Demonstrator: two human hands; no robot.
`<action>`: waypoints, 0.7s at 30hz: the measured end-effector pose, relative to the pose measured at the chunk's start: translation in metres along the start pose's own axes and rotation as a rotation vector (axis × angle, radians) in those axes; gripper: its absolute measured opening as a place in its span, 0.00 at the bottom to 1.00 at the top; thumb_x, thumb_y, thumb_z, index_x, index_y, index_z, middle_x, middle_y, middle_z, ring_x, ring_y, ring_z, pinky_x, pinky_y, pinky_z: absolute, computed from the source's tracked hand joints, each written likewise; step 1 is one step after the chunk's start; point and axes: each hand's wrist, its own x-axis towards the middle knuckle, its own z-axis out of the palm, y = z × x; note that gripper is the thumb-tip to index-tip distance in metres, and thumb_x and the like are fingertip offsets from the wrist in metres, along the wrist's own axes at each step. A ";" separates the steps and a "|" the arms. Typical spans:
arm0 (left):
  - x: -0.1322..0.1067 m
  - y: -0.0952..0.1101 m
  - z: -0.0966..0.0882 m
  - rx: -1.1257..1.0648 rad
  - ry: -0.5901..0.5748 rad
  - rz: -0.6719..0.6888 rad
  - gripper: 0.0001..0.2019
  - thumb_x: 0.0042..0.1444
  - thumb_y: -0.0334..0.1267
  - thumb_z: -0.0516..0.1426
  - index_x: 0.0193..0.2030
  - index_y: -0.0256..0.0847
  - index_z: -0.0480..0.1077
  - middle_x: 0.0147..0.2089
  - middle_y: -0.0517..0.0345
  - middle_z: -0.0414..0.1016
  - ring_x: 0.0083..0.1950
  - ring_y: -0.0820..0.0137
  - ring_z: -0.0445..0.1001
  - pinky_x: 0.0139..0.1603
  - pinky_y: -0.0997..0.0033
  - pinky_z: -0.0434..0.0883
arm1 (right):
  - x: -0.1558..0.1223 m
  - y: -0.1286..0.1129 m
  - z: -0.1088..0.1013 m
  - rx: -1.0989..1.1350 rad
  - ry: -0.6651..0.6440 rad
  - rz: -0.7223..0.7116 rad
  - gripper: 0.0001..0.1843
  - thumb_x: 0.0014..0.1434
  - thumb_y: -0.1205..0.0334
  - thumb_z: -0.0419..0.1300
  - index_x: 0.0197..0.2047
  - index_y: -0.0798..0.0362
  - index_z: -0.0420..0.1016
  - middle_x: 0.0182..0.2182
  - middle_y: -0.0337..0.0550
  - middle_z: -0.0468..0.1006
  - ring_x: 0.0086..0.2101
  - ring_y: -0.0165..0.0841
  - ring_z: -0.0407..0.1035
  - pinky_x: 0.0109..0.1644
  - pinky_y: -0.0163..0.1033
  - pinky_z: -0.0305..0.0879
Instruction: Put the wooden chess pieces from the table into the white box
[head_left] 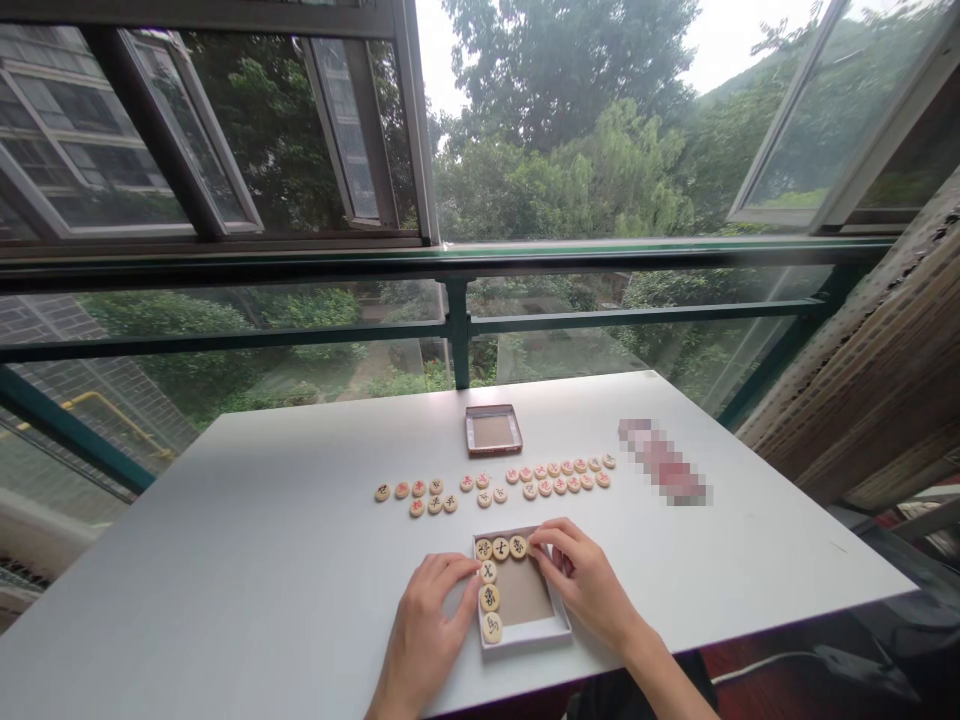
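A shallow open box with a white rim lies near the table's front edge. Round wooden xiangqi pieces with black characters line its back and left sides, among them one in the front left corner. My left hand is at the box's left wall, thumb and forefinger curled against the rim beside a piece. With thumb and forefinger closed, my right hand pinches a xiangqi piece at the box's back right corner. Fingers largely cover that piece.
Loose xiangqi pieces, red and black, lie in rows on the white table beyond the box. Farther back sits the box lid, hollow side up. A blurred pinkish item lies right. Green railing stands behind the table.
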 end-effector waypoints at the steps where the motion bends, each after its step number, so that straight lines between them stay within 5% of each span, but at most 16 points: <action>1: 0.000 0.000 0.000 0.000 -0.001 0.001 0.08 0.67 0.41 0.54 0.47 0.48 0.75 0.47 0.55 0.77 0.51 0.63 0.75 0.52 0.61 0.75 | 0.000 0.001 0.001 -0.007 0.012 0.005 0.11 0.68 0.55 0.55 0.42 0.47 0.78 0.43 0.44 0.73 0.26 0.30 0.65 0.34 0.39 0.69; 21: 0.001 0.001 -0.001 0.007 -0.003 -0.008 0.08 0.67 0.41 0.54 0.47 0.48 0.75 0.47 0.55 0.78 0.51 0.62 0.75 0.52 0.60 0.75 | 0.004 0.006 0.006 -0.017 0.034 0.134 0.07 0.64 0.55 0.59 0.38 0.49 0.75 0.37 0.41 0.70 0.27 0.30 0.66 0.35 0.38 0.68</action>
